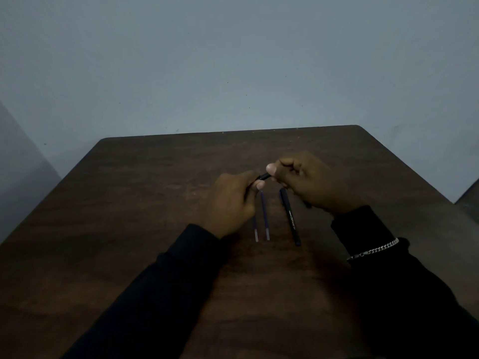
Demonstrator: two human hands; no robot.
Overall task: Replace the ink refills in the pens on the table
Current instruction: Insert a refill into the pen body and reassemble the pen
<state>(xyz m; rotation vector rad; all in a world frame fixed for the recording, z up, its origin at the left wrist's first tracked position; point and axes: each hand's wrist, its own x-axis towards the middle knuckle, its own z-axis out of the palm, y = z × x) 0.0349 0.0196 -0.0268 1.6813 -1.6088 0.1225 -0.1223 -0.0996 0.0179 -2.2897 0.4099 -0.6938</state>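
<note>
Both hands meet over the middle of the table. The left hand pinches one end of a black pen between thumb and curled fingers. The right hand grips the other end, fingers curled round the barrel and thumb pressed close to the gap. Only a short dark stretch of the pen shows between the two grips, and the dim light hides whether a seam or cap lies there.

The step in hand looks like opening this pen to reach its refill. To do it well, one hand should steady the barrel while the other twists or pulls along the pen's axis, not across it. A thin plastic barrel bends easily, and a small tip piece could slip out and roll. Working low over the table would catch anything that drops.

Below the hands, two slim refills lie on the dark wood-grain surface. One refill is in full view, a thin blue-violet tube with a pale end toward the person. The other refill lies just left of it, its far part hidden under the left hand. Just right of them rests a second pen, straight and matte black, with white lettering along its barrel. The three lie apart from one another. The tabletop looks smooth, with rounded far corners. A silver chain bracelet sits over the right black cuff.
</note>
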